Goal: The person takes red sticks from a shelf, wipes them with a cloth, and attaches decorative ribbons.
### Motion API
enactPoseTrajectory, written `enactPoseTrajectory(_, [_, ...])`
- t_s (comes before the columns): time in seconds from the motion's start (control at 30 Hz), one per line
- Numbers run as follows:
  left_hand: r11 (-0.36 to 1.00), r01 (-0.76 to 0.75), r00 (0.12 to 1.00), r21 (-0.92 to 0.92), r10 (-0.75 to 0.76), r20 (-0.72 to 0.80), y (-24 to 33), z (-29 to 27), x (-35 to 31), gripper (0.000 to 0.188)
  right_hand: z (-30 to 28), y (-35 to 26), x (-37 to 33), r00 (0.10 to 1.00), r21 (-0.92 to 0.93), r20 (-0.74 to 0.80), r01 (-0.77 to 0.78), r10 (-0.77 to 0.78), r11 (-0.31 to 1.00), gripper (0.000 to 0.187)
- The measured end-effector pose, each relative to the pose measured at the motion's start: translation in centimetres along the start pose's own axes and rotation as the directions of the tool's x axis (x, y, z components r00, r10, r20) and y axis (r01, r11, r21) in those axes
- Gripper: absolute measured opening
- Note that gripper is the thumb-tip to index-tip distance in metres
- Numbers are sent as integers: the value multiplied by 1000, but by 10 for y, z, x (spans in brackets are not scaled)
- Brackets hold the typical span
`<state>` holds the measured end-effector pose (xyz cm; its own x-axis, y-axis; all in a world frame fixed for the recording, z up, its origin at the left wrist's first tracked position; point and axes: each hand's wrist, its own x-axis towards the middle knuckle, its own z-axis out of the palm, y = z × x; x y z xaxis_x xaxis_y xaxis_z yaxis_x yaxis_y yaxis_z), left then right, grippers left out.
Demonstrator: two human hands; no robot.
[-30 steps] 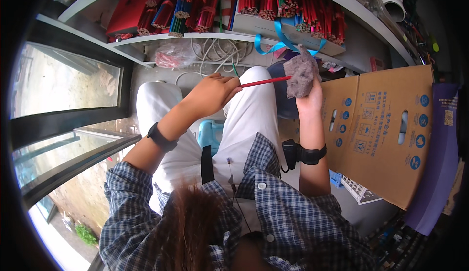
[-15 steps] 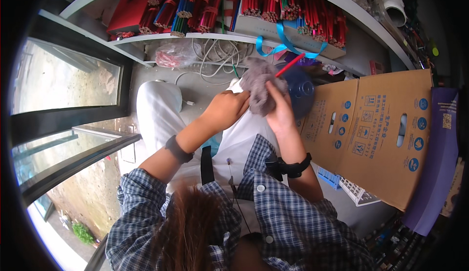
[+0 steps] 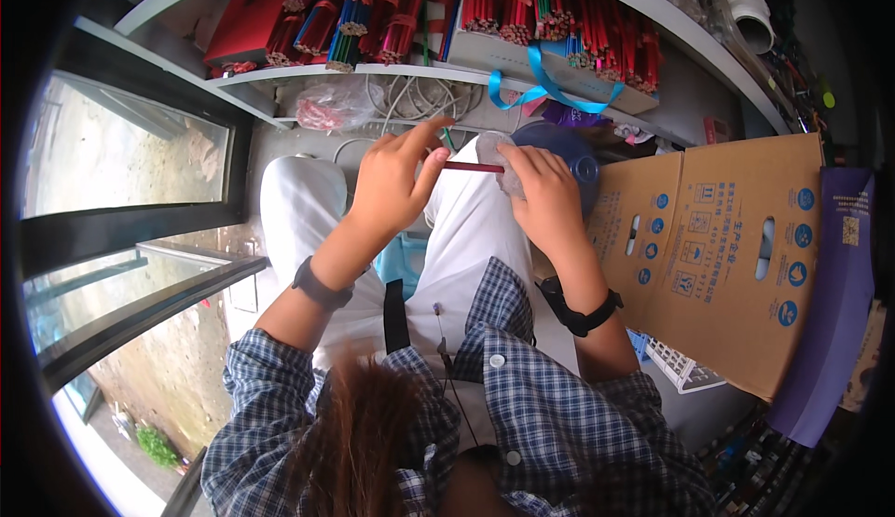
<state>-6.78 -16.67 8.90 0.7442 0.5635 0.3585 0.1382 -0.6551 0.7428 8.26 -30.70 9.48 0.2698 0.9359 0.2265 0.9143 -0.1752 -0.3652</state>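
Note:
A thin dark-red, pencil-like stick (image 3: 474, 167) spans the gap between my two hands, nearly level. My right hand (image 3: 548, 186) is closed around the stick's right end with a pale grey cloth (image 3: 492, 150), which bunches out past the fingers. My left hand (image 3: 396, 177) is at the stick's other end, thumb tip close by it and index finger stretched away. Whether that thumb touches the stick cannot be made out. Both hands are above my lap, over white trousers (image 3: 466, 219).
Ahead, a shelf (image 3: 261, 74) carries several tied bundles of red and blue sticks (image 3: 401, 18). A blue translucent round container (image 3: 580, 167) stands beyond my right hand, beside a brown cardboard box (image 3: 690, 237). Glass door panels (image 3: 130, 158) are at left; white cables (image 3: 410, 97) lie under the shelf.
The bright red stick, earlier slanting up from the bunched cloth, now lies level between my hands. My left hand has moved off the cloth to the left and its fingers have spread.

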Motion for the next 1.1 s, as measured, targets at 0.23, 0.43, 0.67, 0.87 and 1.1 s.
enactPoseTrajectory(0.23, [943, -222, 964, 249, 173, 204, 5, 7, -11, 29, -1, 8, 0, 992, -242, -76, 78, -100, 967, 32])
enactPoseTrajectory(0.43, [947, -214, 959, 239, 156, 238, -1, 15, -20, 15, -11, 11, 2, 978, -248, -111, 142, -174, 958, 31])
enactPoseTrajectory(0.67, [997, -26, 978, 79, 9, 208, -8, -2, -22, 19, -53, 60, -4, 964, -294, -260, -142, 63, 945, 44])
enactPoseTrajectory(0.87, [755, 500, 861, -425, -378, 341, -9, 0, -24, 32, -48, 79, -18, 736, 688, -286, -288, 614, 666, 32])
enactPoseTrajectory(1.1, [535, 607, 787, -588, -304, 536, 1, 29, -32, 36, 10, 3, -12, 819, 933, 341, -235, 461, -271, 50])
